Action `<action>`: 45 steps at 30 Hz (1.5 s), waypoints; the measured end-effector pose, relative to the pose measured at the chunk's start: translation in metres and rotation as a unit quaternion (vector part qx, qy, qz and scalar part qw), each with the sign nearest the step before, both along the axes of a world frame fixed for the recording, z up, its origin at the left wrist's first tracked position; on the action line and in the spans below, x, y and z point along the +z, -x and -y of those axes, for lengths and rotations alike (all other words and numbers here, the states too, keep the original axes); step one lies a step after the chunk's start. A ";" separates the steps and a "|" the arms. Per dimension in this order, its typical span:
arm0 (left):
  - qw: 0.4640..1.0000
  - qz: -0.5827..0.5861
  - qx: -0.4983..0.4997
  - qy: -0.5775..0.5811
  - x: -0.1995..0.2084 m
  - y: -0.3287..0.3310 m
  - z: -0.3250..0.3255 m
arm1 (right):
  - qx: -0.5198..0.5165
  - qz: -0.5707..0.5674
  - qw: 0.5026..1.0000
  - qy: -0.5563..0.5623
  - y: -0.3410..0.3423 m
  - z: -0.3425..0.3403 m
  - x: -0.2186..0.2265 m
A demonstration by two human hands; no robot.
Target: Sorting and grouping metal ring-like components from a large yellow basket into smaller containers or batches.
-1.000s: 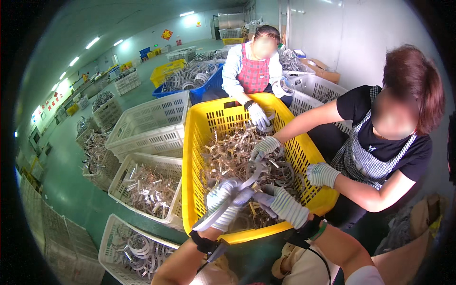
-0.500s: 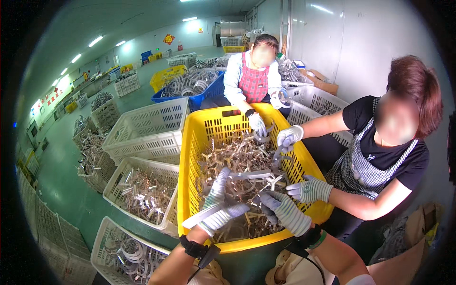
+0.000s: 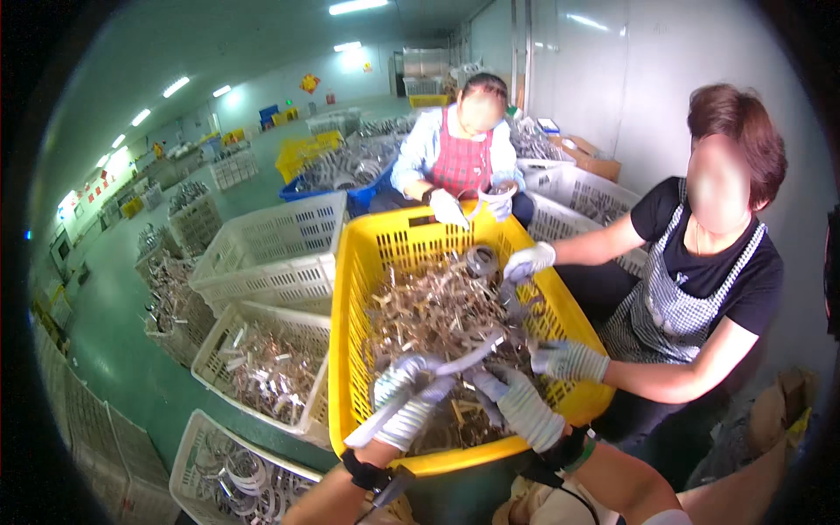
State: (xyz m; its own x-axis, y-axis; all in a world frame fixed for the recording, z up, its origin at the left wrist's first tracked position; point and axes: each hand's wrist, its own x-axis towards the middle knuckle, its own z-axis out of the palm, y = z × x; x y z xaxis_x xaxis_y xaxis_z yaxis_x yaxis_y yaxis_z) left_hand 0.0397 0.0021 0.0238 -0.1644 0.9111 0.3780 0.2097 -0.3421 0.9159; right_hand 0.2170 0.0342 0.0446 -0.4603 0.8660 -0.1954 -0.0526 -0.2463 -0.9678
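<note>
My left hand, in a striped grey-white glove, is closed around a curved grey metal strip. One end reaches out beyond the fingers; the other sticks out below the palm. Close by, my right hand, gloved alike, has its fingers bent just under the strip; what they pinch, if anything, I cannot make out. Both hands are over the near part of a yellow plastic basket, which holds a tangled heap of small shiny metal pieces. A coiled metal band rests on the heap's far right.
Across the basket, a co-worker in a red plaid apron handles a metal band. Another in a checked apron has both gloved hands over the basket's right side. White crates stand at left, some holding metal parts; a blue crate stands behind.
My left fingers have folded over the strip, and its free end now tilts upward. The far co-worker's hands have drawn back to the basket's far rim. The view has shifted slightly.
</note>
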 end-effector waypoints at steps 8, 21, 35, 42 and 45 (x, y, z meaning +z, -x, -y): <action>0.995 0.057 -0.073 -0.030 -0.014 -0.001 0.010 | -0.004 -0.069 0.996 0.049 -0.008 0.013 -0.015; 0.996 -0.029 -0.072 -0.043 -0.003 0.004 0.010 | -0.023 -0.026 0.999 -0.022 -0.010 0.001 -0.026; 0.997 0.059 -0.057 0.001 -0.002 0.002 0.005 | 0.068 -0.134 0.985 0.088 -0.015 0.005 -0.018; 0.988 -0.150 -0.041 -0.010 0.004 0.020 0.005 | 0.099 -0.147 0.977 0.121 -0.018 0.008 -0.009; 0.979 -0.198 -0.021 -0.048 0.008 0.022 0.006 | 0.103 -0.132 0.979 0.117 -0.019 0.007 -0.009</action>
